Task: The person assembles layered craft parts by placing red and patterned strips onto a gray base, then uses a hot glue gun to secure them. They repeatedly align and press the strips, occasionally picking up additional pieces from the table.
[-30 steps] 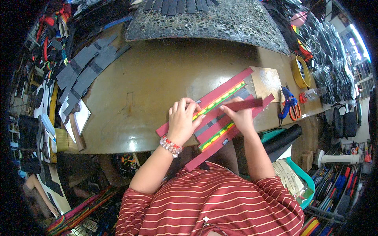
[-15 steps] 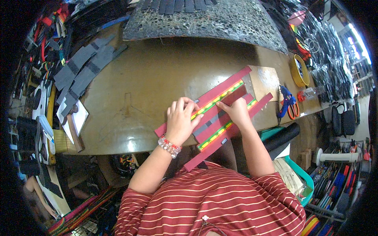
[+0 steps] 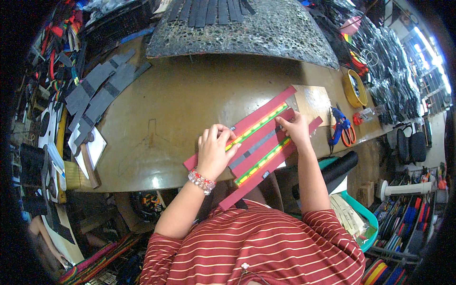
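While grey strap pieces (image 3: 97, 95) lie fanned out well to the left of both hands on the brown worktable (image 3: 180, 109), the left hand (image 3: 214, 151) rests palm down on the near end of the red strips (image 3: 251, 145), fingers curled loosely and pressing rather than closed around anything; a beaded bracelet (image 3: 202, 181) circles its wrist. Those red strips, two of them carrying a green-and-yellow woven band (image 3: 259, 124), run diagonally from below the left hand up to the right. Farther right, the right hand (image 3: 297, 129) pins the strips with its fingertips, nothing gripped in it. Just right of that hand lie blue-handled scissors (image 3: 338, 126) and orange-handled pliers (image 3: 349, 135), with a yellow tape roll (image 3: 354, 88) above them.
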{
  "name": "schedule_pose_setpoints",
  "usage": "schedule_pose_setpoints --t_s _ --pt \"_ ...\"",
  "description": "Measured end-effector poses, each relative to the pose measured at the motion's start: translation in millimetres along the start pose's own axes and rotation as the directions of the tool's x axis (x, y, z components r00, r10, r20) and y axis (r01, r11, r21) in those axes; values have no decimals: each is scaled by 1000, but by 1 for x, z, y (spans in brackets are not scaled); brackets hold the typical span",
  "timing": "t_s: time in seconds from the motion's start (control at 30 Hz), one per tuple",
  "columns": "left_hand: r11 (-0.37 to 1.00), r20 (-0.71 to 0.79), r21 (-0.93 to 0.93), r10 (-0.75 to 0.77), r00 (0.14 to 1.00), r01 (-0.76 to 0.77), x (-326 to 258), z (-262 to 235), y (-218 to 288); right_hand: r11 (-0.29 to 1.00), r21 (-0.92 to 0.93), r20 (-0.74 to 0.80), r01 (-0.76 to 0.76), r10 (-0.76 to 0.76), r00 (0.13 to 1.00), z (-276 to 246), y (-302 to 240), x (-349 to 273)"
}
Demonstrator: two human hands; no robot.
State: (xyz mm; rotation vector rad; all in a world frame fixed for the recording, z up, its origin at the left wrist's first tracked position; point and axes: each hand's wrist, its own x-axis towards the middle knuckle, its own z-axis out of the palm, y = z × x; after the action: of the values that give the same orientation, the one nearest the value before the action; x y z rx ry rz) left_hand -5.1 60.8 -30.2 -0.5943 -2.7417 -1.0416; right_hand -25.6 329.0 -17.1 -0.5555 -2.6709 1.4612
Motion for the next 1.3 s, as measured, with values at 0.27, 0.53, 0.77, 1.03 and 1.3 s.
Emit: schedule_pose_setpoints --t_s 0.27,0.53,0.77,1.03,1.3 --pt "1000 2 -5 5 1000 -5 0 -1 1 999 -35 -54 13 -15 998 3 -3 -2" --pt "1000 -13 8 21 1000 -21 1 -1 2 999 -24 -28 38 -38 999 -1 0 3" --pt "1000 -17 5 24 1000 -24 0 -1 2 999 43 -229 2 8 973 -16 11 11" --pt "1000 -3 9 7 1000 -7 1 -1 2 982 -176 -321 73 -127 939 -5 30 16" --pt "1000 -1 1 2 1000 -2 -1 -1 4 794 -534 -285 289 -491 823 15 -12 -13"
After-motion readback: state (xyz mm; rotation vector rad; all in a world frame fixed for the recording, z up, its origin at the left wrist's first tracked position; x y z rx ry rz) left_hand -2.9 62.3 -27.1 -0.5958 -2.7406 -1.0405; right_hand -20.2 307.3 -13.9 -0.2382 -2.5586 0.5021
